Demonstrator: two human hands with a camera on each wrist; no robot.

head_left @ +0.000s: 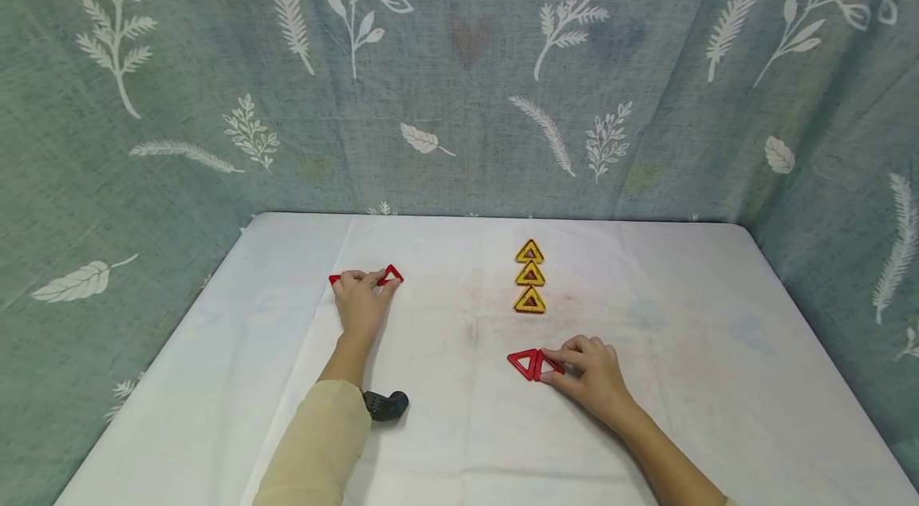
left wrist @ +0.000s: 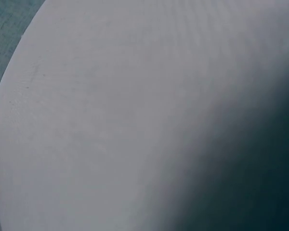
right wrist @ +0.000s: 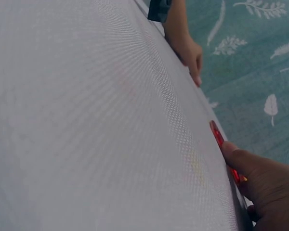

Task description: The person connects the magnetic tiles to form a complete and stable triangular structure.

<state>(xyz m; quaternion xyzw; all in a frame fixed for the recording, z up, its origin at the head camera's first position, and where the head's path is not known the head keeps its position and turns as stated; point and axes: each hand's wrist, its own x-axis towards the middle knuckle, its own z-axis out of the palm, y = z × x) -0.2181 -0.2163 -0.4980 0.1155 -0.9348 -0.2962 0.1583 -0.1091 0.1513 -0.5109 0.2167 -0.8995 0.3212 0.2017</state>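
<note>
In the head view my left hand is at the left of the table, pinching a red triangle tile between thumb and fingers. A bit of another red piece shows past its far side, mostly hidden by the fingers. Nearer the middle, my right hand pinches a red triangle frame tile. Its edge lies against a second red triangle tile to the left. In the right wrist view the right thumb presses along a red tile edge.
Three yellow triangle tiles with dark centres lie in a column beyond the right hand. A white cloth covers the table. Leaf-patterned green curtains enclose the back and sides. A black device sticks out by the left forearm.
</note>
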